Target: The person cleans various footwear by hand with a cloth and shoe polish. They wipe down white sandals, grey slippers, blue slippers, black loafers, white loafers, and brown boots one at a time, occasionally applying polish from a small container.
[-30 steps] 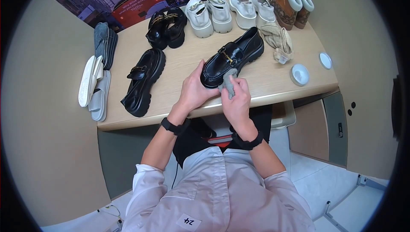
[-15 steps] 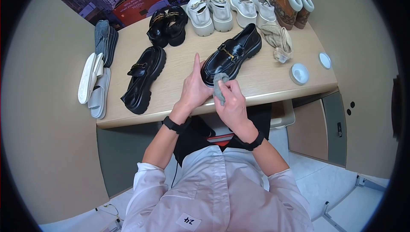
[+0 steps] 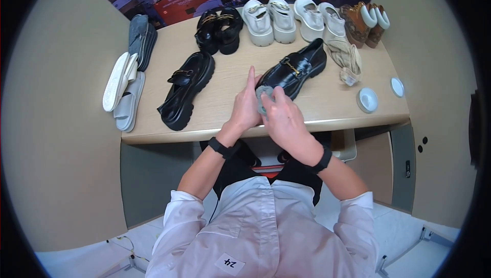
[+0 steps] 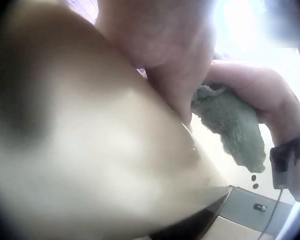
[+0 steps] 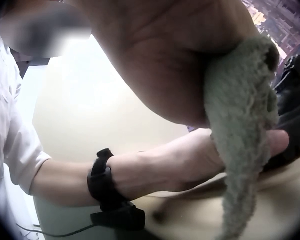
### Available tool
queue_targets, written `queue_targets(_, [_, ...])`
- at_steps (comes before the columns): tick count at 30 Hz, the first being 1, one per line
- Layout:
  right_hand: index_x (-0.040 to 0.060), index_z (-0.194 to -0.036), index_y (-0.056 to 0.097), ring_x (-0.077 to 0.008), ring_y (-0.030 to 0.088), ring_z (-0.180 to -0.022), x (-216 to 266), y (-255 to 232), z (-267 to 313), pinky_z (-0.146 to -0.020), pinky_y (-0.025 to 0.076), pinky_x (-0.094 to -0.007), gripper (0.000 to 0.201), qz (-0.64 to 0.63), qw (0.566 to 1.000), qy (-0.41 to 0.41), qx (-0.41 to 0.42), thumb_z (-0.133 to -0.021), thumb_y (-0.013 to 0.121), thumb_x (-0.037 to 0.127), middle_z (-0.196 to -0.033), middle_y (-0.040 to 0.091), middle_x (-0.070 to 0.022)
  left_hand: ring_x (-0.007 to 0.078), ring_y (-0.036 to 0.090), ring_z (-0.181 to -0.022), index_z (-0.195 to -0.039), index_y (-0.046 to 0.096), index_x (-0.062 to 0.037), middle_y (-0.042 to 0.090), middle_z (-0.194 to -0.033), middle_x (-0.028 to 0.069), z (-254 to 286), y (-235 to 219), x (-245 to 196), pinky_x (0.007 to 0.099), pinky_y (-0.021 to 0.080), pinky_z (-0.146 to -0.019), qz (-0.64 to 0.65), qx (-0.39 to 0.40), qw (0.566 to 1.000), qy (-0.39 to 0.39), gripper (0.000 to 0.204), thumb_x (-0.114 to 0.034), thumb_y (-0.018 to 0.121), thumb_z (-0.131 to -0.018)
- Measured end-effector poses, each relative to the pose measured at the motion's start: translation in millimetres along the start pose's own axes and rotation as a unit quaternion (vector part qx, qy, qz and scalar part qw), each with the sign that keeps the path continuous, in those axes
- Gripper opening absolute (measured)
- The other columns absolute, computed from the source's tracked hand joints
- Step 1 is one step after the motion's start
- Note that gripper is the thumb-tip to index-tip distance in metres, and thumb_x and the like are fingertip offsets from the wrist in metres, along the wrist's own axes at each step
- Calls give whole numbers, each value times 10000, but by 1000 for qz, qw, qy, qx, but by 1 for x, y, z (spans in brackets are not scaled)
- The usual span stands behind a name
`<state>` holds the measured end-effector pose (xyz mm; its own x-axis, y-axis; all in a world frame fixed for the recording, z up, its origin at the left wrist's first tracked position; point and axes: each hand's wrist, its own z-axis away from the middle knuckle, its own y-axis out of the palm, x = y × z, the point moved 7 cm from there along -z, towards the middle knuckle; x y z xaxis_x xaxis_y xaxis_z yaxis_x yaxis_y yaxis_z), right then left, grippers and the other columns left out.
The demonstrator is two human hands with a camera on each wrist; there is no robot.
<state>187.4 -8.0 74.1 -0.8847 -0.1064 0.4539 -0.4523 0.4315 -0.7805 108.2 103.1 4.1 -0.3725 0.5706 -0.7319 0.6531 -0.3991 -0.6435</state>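
Observation:
A glossy black loafer point(image 3: 289, 73) with a gold bit lies at an angle on the table, toe toward the person. At its toe the left hand point(image 3: 245, 106) grips the side, one finger pointing up. The right hand point(image 3: 289, 124) pinches a grey-green cloth point(image 3: 264, 94) against the toe. In the left wrist view the cloth point(image 4: 232, 127) hangs below the right hand point(image 4: 260, 90). The right wrist view shows the cloth point(image 5: 240, 105) bunched in the right hand point(image 5: 165, 60), the left hand point(image 5: 175, 160) behind it. The toe is partly hidden.
The matching black loafer point(image 3: 188, 89) lies left on the table point(image 3: 230, 73). Slippers point(image 3: 128, 83) are at the left edge. Black shoes point(image 3: 220, 30), white shoes point(image 3: 268, 25) and brown boots point(image 3: 358, 22) line the back. A beige cloth point(image 3: 348, 60), round tin point(image 3: 367, 100) and lid point(image 3: 397, 87) sit right.
The right hand and cloth have moved from the loafer's side round to its toe, next to the left hand. The left hand still holds the shoe. The head view has shifted.

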Motion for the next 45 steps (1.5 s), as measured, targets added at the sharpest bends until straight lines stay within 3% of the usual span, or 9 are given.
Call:
queue_targets(7, [54, -1302, 765, -392, 715, -933, -38, -93, -25, -821, 599, -471, 509, 11, 995, 22, -99, -799, 818, -8, -1117, 645, -172, 400, 558, -1495, -1657, 305, 110, 546, -1603, 305, -1, -6, -8, 462, 418, -1277, 34, -8, 998, -54, 1403, -445, 1067, -618])
queue_targets(10, [57, -1292, 768, -384, 713, -959, -25, -83, -25, -824, 600, -463, 509, 22, 1000, -18, -8, -789, 819, -4, -1116, 644, -163, 420, 567, -1473, -1594, 414, 119, 554, -1574, 328, 4, -6, -16, 497, 364, -1308, -97, -63, 993, 11, 1281, -440, 1051, -632])
queue_targets(14, [54, -1293, 753, -354, 695, -952, -5, -27, -14, -827, 600, -466, 526, 78, 985, -131, 76, -770, 809, 23, -1112, 612, -169, 420, 624, -1353, -1484, 512, 92, 659, -1394, 261, 0, 3, -3, 576, 327, -1295, -46, -90, 995, 10, 1134, -399, 1037, -606])
queue_targets(24, [1, -879, 747, -348, 710, -840, -6, 9, -65, -679, 612, -439, 122, 170, 958, -215, 86, -849, 695, 107, -1030, 619, -211, 384, 657, -1308, -1363, 626, 28, 701, -1334, 193, 0, 0, 0, 575, 348, -1289, 10, -92, 996, 18, 936, -360, 1022, -608])
queue_targets(27, [37, -983, 785, -387, 716, -866, -16, 19, -89, -735, 608, -477, 165, 217, 946, -178, 164, -881, 674, 103, -1026, 626, -237, 380, 665, -1290, -1356, 630, 16, 706, -1322, 185, 1, -5, -4, 573, 351, -1288, 19, -70, 997, -2, 929, -358, 1026, -604])
queue_targets(30, [52, -942, 804, -396, 723, -800, -35, 24, -101, -706, 609, -475, 161, 210, 937, -259, 106, -882, 660, 95, -1026, 664, -257, 380, 669, -1274, -1363, 621, 12, 708, -1313, 178, -1, -6, -5, 574, 351, -1287, 16, -58, 998, -6, 936, -352, 1026, -602])
queue_targets(35, [57, -1026, 836, -434, 742, -916, -61, 4, -133, -829, 609, -515, 217, 237, 941, -131, 203, -872, 688, 91, -1071, 702, -263, 385, 683, -1267, -1434, 592, 0, 727, -1306, 185, 1, -9, -6, 596, 335, -1301, 15, -81, 997, 8, 1008, -376, 1028, -606])
queue_targets(39, [65, -1168, 841, -455, 742, -979, -42, -89, -142, -927, 606, -500, 285, 134, 990, -31, 25, -914, 753, 161, -1043, 746, -274, 389, 660, -1285, -1396, 588, 25, 697, -1329, 189, 1, -9, -9, 598, 340, -1288, 18, -77, 997, 14, 975, -350, 1022, -608])
queue_targets(45, [-3, -1043, 820, -465, 748, -938, -42, -59, -96, -879, 616, -519, 234, 164, 980, -10, 115, -876, 746, 144, -1056, 729, -283, 387, 665, -1266, -1380, 595, 15, 696, -1306, 188, 1, -6, -8, 608, 338, -1286, 7, -70, 998, 4, 959, -366, 1021, -611])
